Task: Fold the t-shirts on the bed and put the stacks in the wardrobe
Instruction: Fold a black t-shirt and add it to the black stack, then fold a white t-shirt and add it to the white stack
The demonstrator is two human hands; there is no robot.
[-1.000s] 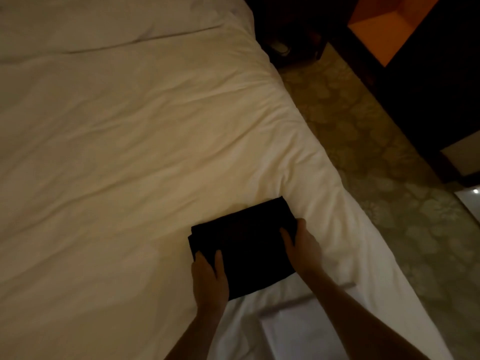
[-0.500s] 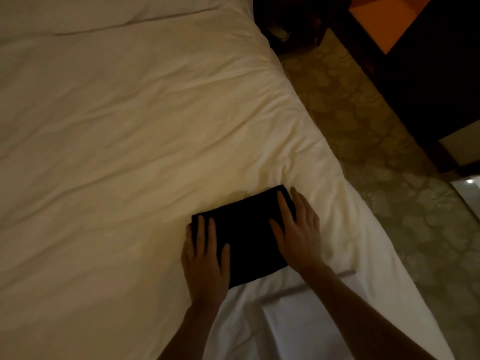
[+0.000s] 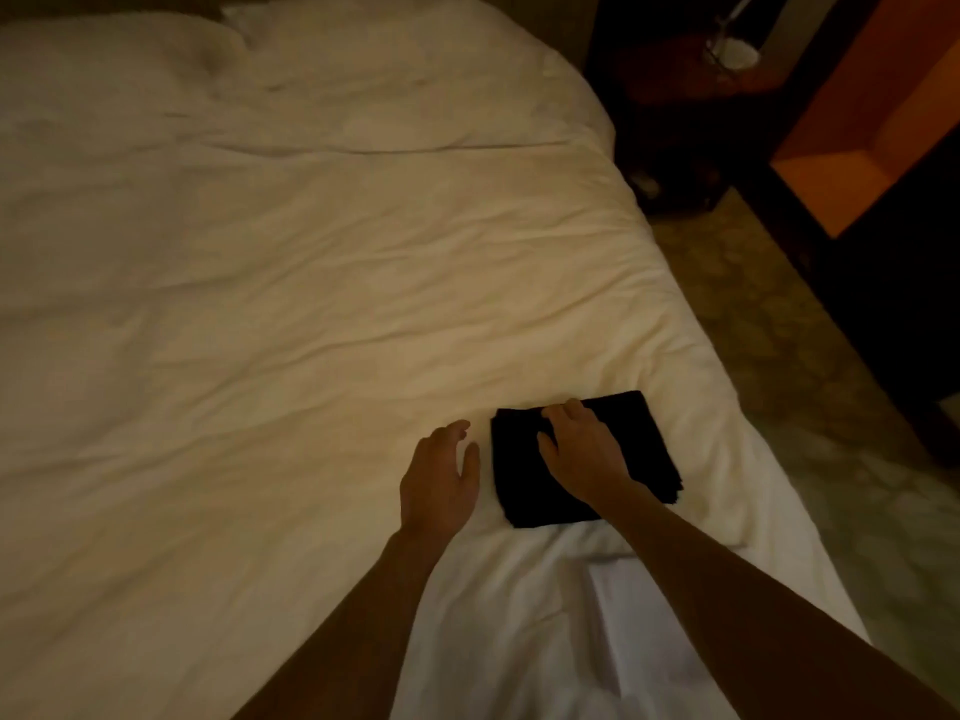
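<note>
Compared with half a second earlier, the left hand (image 3: 439,478) had lifted off the folded black t-shirt (image 3: 582,459) and lay at its 9 o'clock side, fingers relaxed, gripping nothing. The right hand (image 3: 582,452) rested flat on the garment, fingers extended. The t-shirt lay near the 3 o'clock edge of the bed (image 3: 260,304), beside patterned carpet (image 3: 779,345).

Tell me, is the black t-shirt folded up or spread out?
Folded. The black t-shirt is a small, neat rectangle on the bed, with layered edges showing at its right side. The right hand rests on it.
</note>
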